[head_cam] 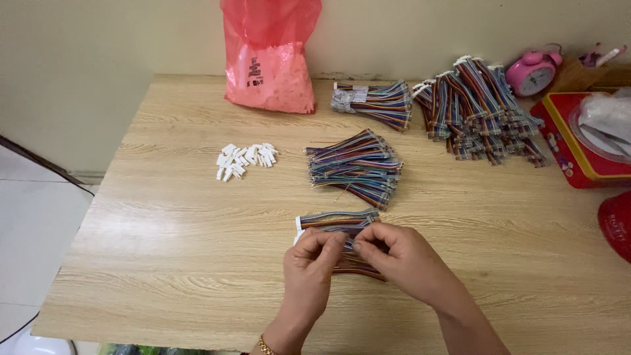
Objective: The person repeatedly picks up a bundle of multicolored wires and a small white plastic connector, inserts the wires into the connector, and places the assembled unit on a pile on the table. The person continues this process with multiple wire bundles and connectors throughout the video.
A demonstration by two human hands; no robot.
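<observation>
My left hand point(309, 273) and my right hand point(401, 256) meet near the front middle of the wooden table point(164, 250). Between their fingertips they pinch a short multicoloured ribbon cable point(348, 243). Just beyond my fingers lies a small bundle of the same cables point(335, 220) with white connectors at its left end. More cable ends show under my hands. A loose pile of multicoloured cables point(358, 167) lies further back. A small heap of white plastic connectors point(244, 159) sits to the left of that pile.
A red plastic bag of white parts point(269, 62) leans against the wall. Two more cable stacks point(374, 102) point(476, 108) lie at the back right. A pink alarm clock point(532, 71), a red box point(578, 141) and a red object point(618, 223) crowd the right edge.
</observation>
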